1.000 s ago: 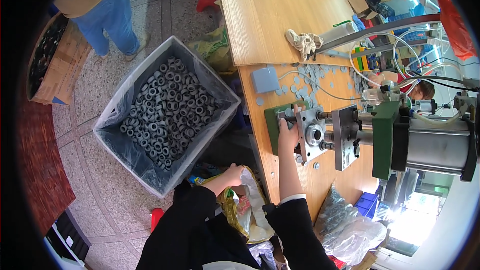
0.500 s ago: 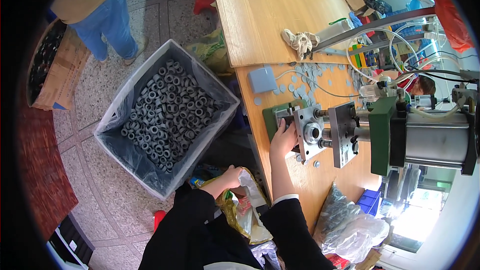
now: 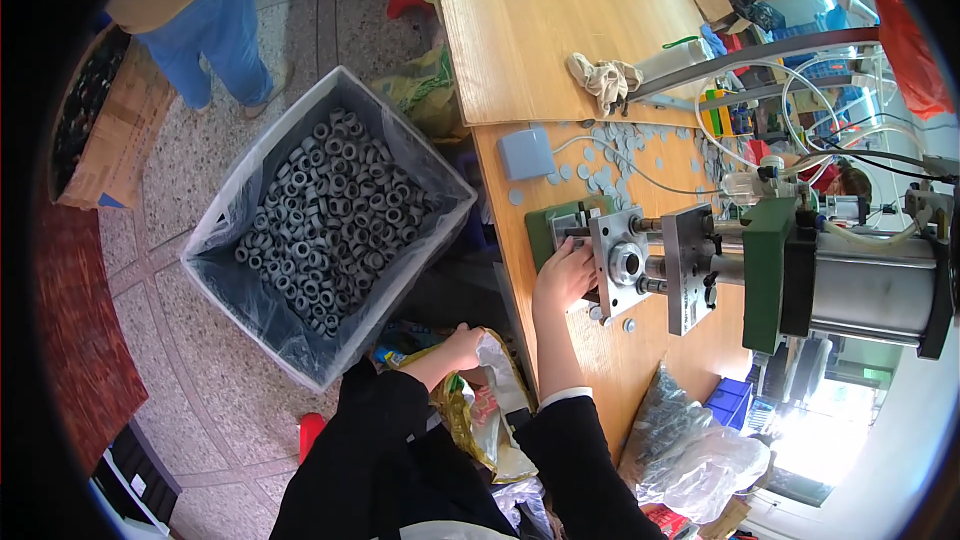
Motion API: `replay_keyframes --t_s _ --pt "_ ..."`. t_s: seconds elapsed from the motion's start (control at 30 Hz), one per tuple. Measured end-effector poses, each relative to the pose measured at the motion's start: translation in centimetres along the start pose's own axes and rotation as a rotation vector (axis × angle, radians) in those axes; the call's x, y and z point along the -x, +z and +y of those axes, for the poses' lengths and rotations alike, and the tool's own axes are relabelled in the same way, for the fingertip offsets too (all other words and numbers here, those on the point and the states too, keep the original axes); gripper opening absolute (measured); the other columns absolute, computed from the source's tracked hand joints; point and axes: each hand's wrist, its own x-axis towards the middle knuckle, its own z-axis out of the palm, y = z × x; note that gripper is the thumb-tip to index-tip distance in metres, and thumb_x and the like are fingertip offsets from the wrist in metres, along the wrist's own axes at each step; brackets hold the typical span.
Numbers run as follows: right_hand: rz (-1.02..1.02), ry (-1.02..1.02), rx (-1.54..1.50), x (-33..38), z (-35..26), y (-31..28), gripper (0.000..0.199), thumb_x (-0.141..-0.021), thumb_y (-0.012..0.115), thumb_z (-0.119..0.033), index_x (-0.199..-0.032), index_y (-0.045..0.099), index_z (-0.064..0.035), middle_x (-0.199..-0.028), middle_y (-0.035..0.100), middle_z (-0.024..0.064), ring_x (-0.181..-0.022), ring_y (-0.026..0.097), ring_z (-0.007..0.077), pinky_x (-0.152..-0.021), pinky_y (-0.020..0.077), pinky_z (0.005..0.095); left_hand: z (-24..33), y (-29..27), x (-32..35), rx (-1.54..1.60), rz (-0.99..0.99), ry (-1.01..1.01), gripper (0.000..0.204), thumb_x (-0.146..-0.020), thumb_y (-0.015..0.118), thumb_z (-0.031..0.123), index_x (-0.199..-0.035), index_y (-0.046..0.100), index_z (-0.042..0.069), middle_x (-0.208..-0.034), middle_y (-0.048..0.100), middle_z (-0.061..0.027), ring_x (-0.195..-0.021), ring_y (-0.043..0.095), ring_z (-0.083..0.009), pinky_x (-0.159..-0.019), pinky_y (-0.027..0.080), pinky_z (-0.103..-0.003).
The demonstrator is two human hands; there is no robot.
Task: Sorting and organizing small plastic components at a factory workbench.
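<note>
My left hand [image 3: 463, 348] grips the rim of an open yellow and white woven plastic bag [image 3: 459, 418] in front of me, its fingers closed on the edge. My right hand [image 3: 566, 275] reaches in at the base of a pneumatic press [image 3: 688, 270] lying along the right side of the view. Its fingers rest beside the metal die plate [image 3: 623, 262], on the side of the green base [image 3: 540, 240]. The plate hides the fingertips partly, and whether they hold a part I cannot make out. A round metal ring sits in the plate's middle.
A large plastic-lined bin [image 3: 225, 208] of grey rings stands on the floor at left. Small grey discs [image 3: 603, 178] lie scattered on the wooden table [image 3: 560, 30], near a grey box [image 3: 525, 155] and a cloth glove [image 3: 600, 80]. A person [image 3: 205, 30] stands at the far left.
The whole view has shifted slightly. My right hand has edged a little lower beside the die plate; my left hand keeps its hold on the bag.
</note>
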Motion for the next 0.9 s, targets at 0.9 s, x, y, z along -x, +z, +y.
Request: replay_keyframes --t_s 0.9 --pt "-0.387 -0.276 0.135 -1.0 0.4 -4.0 0.025 -0.078 0.045 -0.004 -0.103 0.046 -0.0057 -0.107 0.049 0.012 -0.099 0.047 0.0309 -0.078 0.0419 0.0371 0.3 -1.7 1.7 0.012 -0.062 -0.034 0.056 -0.062 0.062 0.002 -0.115 0.046 0.004 -0.111 0.042 -0.0222 -0.096 0.051 -0.0351 -0.08 0.044 -0.034"
